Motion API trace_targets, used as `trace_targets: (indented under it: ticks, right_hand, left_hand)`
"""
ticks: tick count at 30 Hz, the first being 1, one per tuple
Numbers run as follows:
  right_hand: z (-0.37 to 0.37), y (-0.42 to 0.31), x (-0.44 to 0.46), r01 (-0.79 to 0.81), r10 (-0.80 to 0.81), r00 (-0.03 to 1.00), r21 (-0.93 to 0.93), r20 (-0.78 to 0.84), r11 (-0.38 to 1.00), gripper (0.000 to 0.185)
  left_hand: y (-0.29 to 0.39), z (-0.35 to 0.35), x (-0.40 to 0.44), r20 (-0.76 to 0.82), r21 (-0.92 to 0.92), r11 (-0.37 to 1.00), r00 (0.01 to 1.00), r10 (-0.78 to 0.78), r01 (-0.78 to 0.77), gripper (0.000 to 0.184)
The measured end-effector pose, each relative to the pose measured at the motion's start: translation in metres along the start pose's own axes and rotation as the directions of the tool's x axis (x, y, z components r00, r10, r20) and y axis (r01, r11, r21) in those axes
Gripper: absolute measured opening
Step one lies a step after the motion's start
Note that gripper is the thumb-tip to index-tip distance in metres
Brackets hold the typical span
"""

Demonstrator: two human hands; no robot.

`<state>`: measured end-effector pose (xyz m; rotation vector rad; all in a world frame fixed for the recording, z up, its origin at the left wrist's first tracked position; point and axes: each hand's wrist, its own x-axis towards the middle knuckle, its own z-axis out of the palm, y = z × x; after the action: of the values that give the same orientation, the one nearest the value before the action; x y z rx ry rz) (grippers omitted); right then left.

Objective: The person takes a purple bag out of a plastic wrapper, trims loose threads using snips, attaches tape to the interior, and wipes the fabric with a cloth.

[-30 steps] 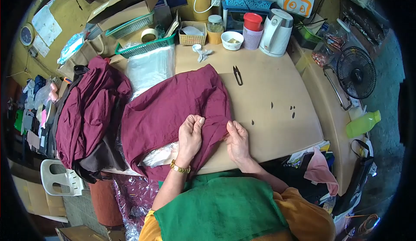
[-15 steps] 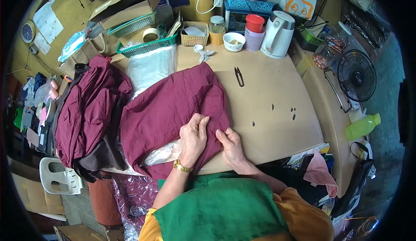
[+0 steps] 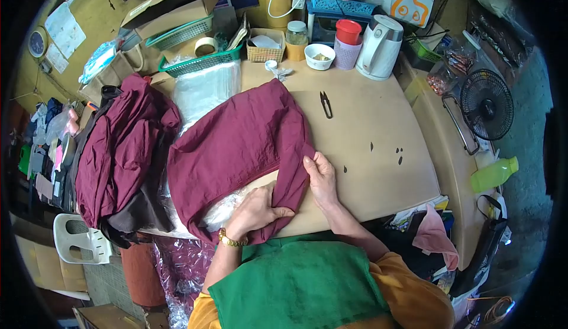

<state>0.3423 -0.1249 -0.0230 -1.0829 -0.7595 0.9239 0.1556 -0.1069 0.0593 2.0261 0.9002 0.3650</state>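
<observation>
A maroon garment (image 3: 236,136) lies across the table's front part, with clear plastic partly under it. My left hand (image 3: 258,210), with a gold watch at the wrist, pinches the garment's narrow part near the front edge, thumb pointing right. At the garment's right edge my right hand (image 3: 321,178) grips the fabric between thumb and fingers. Left of them rests a heap of maroon and dark clothing (image 3: 121,151). Black thread snips (image 3: 326,105) lie beyond my right hand.
Along the back stand a white kettle (image 3: 380,48), a white bowl (image 3: 319,57), a jar (image 3: 296,40) and a green basket (image 3: 201,63). Small dark pieces (image 3: 400,160) lie on the table (image 3: 378,110). At the right are a black fan (image 3: 486,104) and a green bottle (image 3: 494,174).
My left hand has moved down toward the front edge, while my right hand has shifted slightly up and right. The garment's narrow part is now stretched between them, and its lower opening shows more.
</observation>
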Motion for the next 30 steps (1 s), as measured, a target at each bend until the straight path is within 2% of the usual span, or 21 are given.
trace_targets:
  ticks: [1, 2, 3, 5, 6, 7, 8, 10, 12, 14, 15, 17, 19, 20, 22, 23, 25, 26, 27, 28, 30]
  right_hand:
    - [0.001, 0.002, 0.001, 0.031, -0.030, 0.999, -0.023, 0.046, 0.999, 0.016]
    - [0.002, 0.004, -0.002, 0.027, -0.025, 0.998, -0.024, 0.052, 0.999, 0.016]
    - [0.015, -0.014, -0.006, 0.044, -0.045, 0.997, 0.021, 0.060, 0.999, 0.017]
    - [0.021, -0.018, -0.008, 0.060, -0.065, 0.995, 0.070, 0.075, 0.996, 0.019]
    - [0.013, -0.006, -0.013, 0.098, -0.084, 0.975, -0.057, 0.207, 0.994, 0.021]
    - [0.008, -0.001, -0.019, 0.152, -0.085, 0.938, -0.177, 0.337, 0.972, 0.023]
    - [0.005, 0.004, -0.025, -0.071, 0.059, 0.932, 0.021, 0.357, 0.997, 0.023]
    - [-0.003, 0.011, -0.025, -0.062, 0.072, 0.952, -0.042, 0.298, 0.997, 0.020]
    - [0.001, 0.008, -0.023, -0.056, 0.079, 0.969, -0.105, 0.234, 0.993, 0.022]
    - [0.017, -0.008, -0.020, 0.106, -0.085, 0.990, -0.197, 0.112, 0.975, 0.031]
    - [0.018, -0.010, -0.019, 0.152, -0.139, 0.988, -0.234, 0.071, 0.960, 0.035]
    - [0.004, 0.009, -0.008, -0.094, 0.093, 0.996, -0.099, -0.007, 0.991, 0.039]
    - [0.001, 0.021, -0.004, -0.105, 0.103, 0.994, -0.076, -0.024, 0.992, 0.037]
    - [-0.001, 0.026, -0.005, -0.159, 0.159, 0.987, 0.007, -0.029, 0.987, 0.035]
    - [0.008, 0.007, -0.007, -0.215, 0.219, 0.975, 0.091, -0.032, 0.972, 0.033]
    - [0.015, -0.012, -0.007, -0.273, 0.269, 0.962, 0.135, 0.047, 0.953, 0.030]
    - [0.017, -0.020, 0.004, -0.336, 0.316, 0.940, 0.173, 0.130, 0.926, 0.028]
    - [0.011, -0.012, 0.013, -0.396, 0.370, 0.918, 0.316, 0.141, 0.862, 0.027]
    - [0.009, -0.007, 0.021, -0.444, 0.420, 0.893, 0.452, 0.161, 0.773, 0.028]
    - [0.015, -0.021, 0.026, -0.411, 0.391, 0.908, 0.511, 0.151, 0.755, 0.032]
    - [0.011, -0.013, 0.041, -0.404, 0.383, 0.911, 0.518, 0.152, 0.754, 0.032]
  left_hand:
    - [0.004, -0.004, 0.000, -0.028, -0.029, 0.998, 0.998, 0.056, -0.057, 0.068]
    - [0.003, -0.001, 0.004, -0.147, -0.004, 0.992, 0.981, 0.126, -0.128, 0.052]
    - [0.009, -0.002, 0.009, -0.154, -0.006, 0.992, 0.981, 0.121, -0.123, 0.052]
    - [0.022, -0.006, 0.019, -0.262, -0.072, 0.986, 0.951, -0.167, 0.153, 0.038]
    - [0.005, 0.006, 0.029, -0.432, -0.068, 0.998, 0.901, -0.028, -0.001, 0.031]
    - [-0.001, 0.008, 0.034, -0.436, -0.069, 0.998, 0.899, -0.029, -0.001, 0.031]
    - [-0.004, 0.008, 0.037, -0.472, -0.127, 0.992, 0.881, -0.038, -0.026, 0.031]
    - [-0.013, 0.017, 0.045, -0.527, -0.267, 0.958, 0.848, -0.052, -0.107, 0.033]
    - [-0.020, 0.022, 0.047, -0.482, -0.306, 0.949, 0.872, -0.085, -0.077, 0.033]
    - [-0.014, 0.022, 0.047, -0.432, -0.344, 0.938, 0.894, -0.115, -0.046, 0.033]
    - [-0.001, 0.018, 0.043, -0.391, -0.259, 0.966, 0.912, -0.121, 0.017, 0.033]
    - [0.007, 0.013, 0.042, -0.352, -0.167, 0.983, 0.927, -0.129, 0.073, 0.034]
    - [0.007, 0.012, 0.040, -0.307, -0.095, 0.992, 0.945, -0.113, 0.088, 0.031]
    - [0.009, 0.011, 0.038, -0.307, -0.096, 0.991, 0.945, -0.115, 0.090, 0.031]
    - [0.014, 0.010, 0.031, -0.418, 0.258, 0.956, 0.876, 0.239, -0.138, 0.036]
    - [0.015, 0.009, 0.025, -0.419, 0.256, 0.957, 0.877, 0.234, -0.133, 0.036]
    - [0.018, 0.003, 0.010, -0.164, 0.251, 0.967, 0.986, 0.008, 0.034, 0.045]
    - [0.026, -0.004, 0.004, -0.067, 0.173, 0.976, 0.991, -0.119, 0.129, 0.036]
    - [0.022, -0.006, -0.002, -0.069, 0.172, 0.976, 0.990, -0.123, 0.133, 0.036]
    - [0.017, -0.009, -0.011, -0.071, 0.197, 0.964, 0.983, -0.170, 0.180, 0.032]
    - [0.015, -0.017, -0.026, -0.100, 0.235, 0.939, 0.967, -0.235, 0.253, 0.021]
